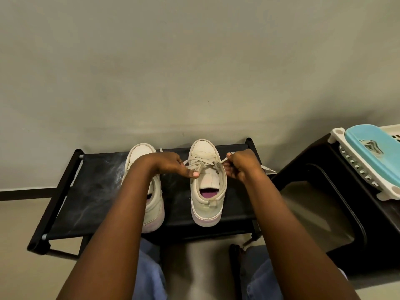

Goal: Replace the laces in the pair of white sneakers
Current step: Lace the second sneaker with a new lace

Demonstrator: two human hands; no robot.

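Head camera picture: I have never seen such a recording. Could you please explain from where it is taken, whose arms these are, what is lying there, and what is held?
There is no machine here. A person works with bare hands, and a camera worn on the head looks forward and down, so the two arms you see are the person's own. A low black fabric shoe rack stands in front of the person. On it stands a white leather sneaker, toe pointing away, with a cream lace across its front. The left hand and the right hand each pinch a part of that lace. A second white sneaker stands beside it, partly hidden behind the left forearm. At the right edge, a turquoise and white plastic basket rests on a black cabinet.
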